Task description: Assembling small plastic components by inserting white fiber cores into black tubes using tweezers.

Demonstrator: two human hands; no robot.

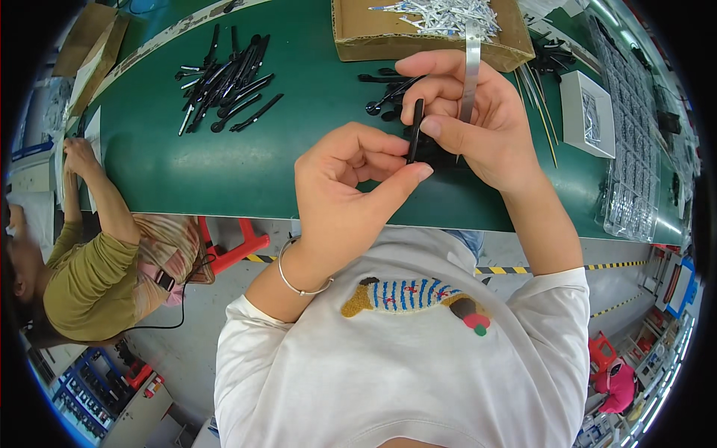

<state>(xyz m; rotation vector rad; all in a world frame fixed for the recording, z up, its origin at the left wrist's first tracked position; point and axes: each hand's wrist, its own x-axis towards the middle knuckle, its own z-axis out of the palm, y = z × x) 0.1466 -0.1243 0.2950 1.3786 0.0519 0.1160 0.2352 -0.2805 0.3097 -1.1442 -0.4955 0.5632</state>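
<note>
A slim black stick-shaped part (415,133) stands nearly upright between my two hands, above the green tabletop. My left hand (347,175) pinches its lower end between thumb and fingers. At its upper half are the thumb and forefinger of my right hand (489,123), closed on it. That same hand also keeps hold of a narrow, flat metal strip (470,71), which runs down behind the thumb. Several similar black parts (385,93) lie just behind my hands, partly hidden by them.
A pile of black parts (231,82) lies left on the green table (164,168). A cardboard box (358,45) of small white pieces stands at the back. Thin rods (539,104), a white box (571,112) and clear trays (631,179) are right. A co-worker (97,254) sits left.
</note>
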